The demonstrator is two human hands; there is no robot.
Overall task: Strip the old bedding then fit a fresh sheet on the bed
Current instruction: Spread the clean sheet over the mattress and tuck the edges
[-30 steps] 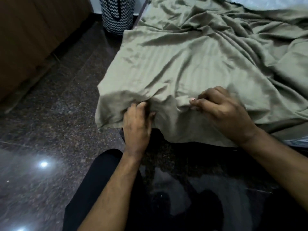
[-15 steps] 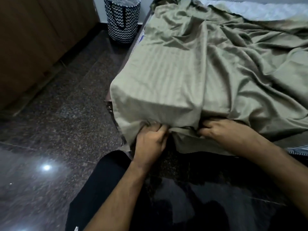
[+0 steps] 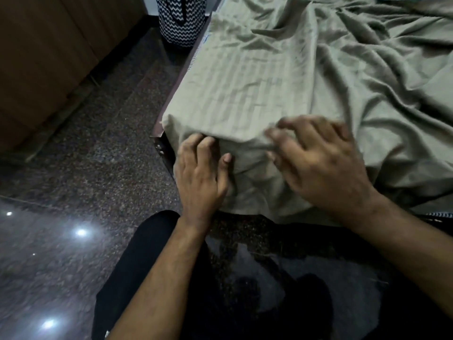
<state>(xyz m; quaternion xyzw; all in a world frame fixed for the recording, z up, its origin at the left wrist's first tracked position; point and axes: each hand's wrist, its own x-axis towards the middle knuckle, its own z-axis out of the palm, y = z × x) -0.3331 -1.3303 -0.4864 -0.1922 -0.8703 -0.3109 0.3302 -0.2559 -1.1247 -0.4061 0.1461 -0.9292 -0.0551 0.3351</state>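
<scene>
An olive-green striped sheet (image 3: pixel 282 77) lies rumpled over the bed, and its near-left corner is drawn down over the mattress corner. My left hand (image 3: pixel 199 175) rests against the hanging side of the sheet just below the mattress edge, with bent fingertips touching the cloth and the thumb stretched out. My right hand (image 3: pixel 318 165) is blurred and lies with spread fingers across the sheet at the front edge, beside a small raised fold. The sheet's hem hangs loose below both hands.
The dark wooden bed frame corner (image 3: pixel 159 141) juts out left of my left hand. A black-and-white zigzag basket (image 3: pixel 180 18) stands on the dark polished floor (image 3: pixel 85 168) by the bed's left side. A brown wardrobe (image 3: pixel 49 57) lines the left. My dark-clad knee (image 3: pixel 152 253) is below.
Both hands gripped the sheet's hem under the corner half a second ago. They have let go and moved up onto the sheet's side and front edge, the corner now covered.
</scene>
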